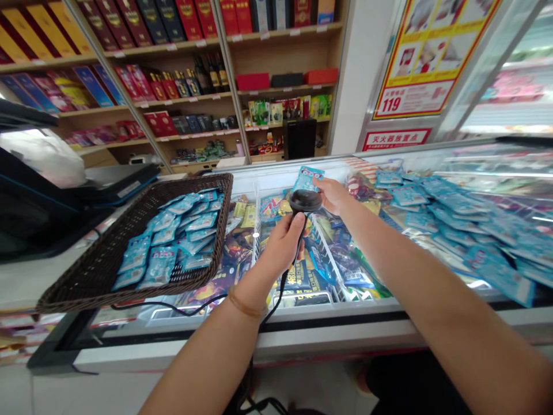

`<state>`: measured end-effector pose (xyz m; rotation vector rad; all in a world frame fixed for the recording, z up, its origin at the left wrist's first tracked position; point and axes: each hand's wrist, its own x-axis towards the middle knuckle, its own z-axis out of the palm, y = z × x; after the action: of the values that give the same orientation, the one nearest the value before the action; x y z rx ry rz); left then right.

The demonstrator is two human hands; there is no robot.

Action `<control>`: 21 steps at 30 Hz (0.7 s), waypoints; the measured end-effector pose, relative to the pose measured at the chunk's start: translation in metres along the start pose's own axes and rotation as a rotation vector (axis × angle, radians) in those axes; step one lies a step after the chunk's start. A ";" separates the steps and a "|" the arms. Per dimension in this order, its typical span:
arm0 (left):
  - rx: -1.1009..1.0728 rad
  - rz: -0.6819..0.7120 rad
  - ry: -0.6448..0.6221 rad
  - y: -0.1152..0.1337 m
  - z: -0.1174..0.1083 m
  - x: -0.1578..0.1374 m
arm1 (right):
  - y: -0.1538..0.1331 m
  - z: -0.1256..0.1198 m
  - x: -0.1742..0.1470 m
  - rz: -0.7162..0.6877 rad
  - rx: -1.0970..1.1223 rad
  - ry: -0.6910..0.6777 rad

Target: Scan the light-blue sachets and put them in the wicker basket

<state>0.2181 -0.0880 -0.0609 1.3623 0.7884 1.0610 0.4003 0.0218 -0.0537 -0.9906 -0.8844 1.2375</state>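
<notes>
My left hand (283, 241) is wrapped round the handle of a black barcode scanner (305, 200), whose cable runs down past my wrist. Just beyond the scanner head, my right hand (332, 195) pinches a small blue packet (307, 178) by its right side. Both hands are above the glass top of a chest freezer. To the left, many similar blue packets (190, 222) lie in a brown wicker basket (223, 199). A loose heap of blue packets (462, 210) spreads over the glass on the right.
Frozen goods in white wire baskets (256, 230) show through the glass. Black checkout equipment (34, 196) stands at the left edge. Behind the freezer (328, 337) rise shelves (190, 43) of boxes and bottles. A red-and-yellow poster (432, 57) hangs at the back right.
</notes>
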 end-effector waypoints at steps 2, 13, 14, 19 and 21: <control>0.023 0.001 0.000 -0.001 0.000 0.000 | 0.002 -0.007 0.002 -0.006 0.003 0.010; 0.076 0.023 -0.067 -0.004 0.000 0.000 | 0.004 -0.036 0.012 0.003 -0.015 -0.012; 0.074 0.026 -0.067 -0.004 0.000 0.000 | 0.004 -0.036 0.013 -0.001 -0.012 -0.023; 0.081 0.010 -0.081 -0.004 0.001 -0.001 | 0.001 -0.032 0.011 -0.018 0.018 -0.061; 0.081 0.000 -0.077 -0.005 0.001 -0.001 | -0.001 -0.030 0.009 -0.020 0.028 -0.061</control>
<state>0.2196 -0.0894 -0.0657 1.4635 0.7812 0.9795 0.4298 0.0272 -0.0627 -0.9242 -0.9198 1.2655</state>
